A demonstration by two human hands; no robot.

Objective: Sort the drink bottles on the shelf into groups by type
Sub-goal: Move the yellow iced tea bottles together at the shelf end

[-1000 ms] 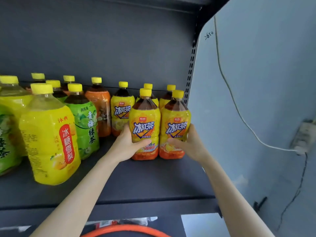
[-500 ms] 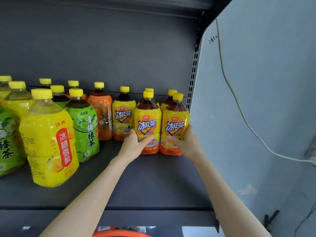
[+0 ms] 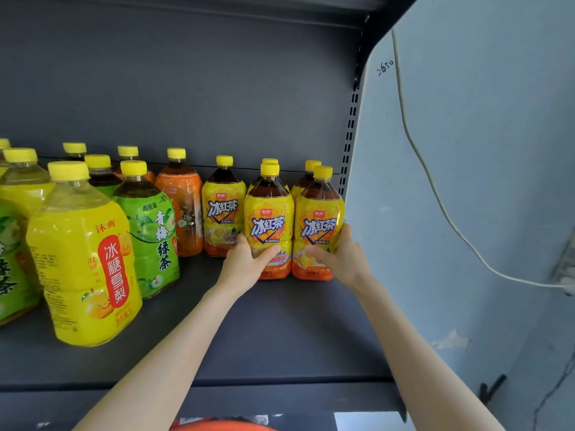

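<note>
Several yellow-labelled iced black tea bottles stand at the right end of the dark shelf (image 3: 280,331). My left hand (image 3: 245,264) grips the lower part of the front middle tea bottle (image 3: 269,219). My right hand (image 3: 339,259) grips the front right tea bottle (image 3: 319,217), which stands beside the shelf's right upright. Both bottles stand upright on the shelf, side by side. A third tea bottle (image 3: 223,206) stands just left of them, and two more show only their caps behind.
Further left stand an orange bottle (image 3: 182,206), a green tea bottle (image 3: 149,234), a large yellow pear drink bottle (image 3: 82,262) and several more bottles behind. A slotted upright (image 3: 350,141) and a grey wall with a white cable (image 3: 435,194) bound the right side.
Both hands have pushed the two front tea bottles a little deeper onto the shelf, closer to the bottles behind. The grips are unchanged.
</note>
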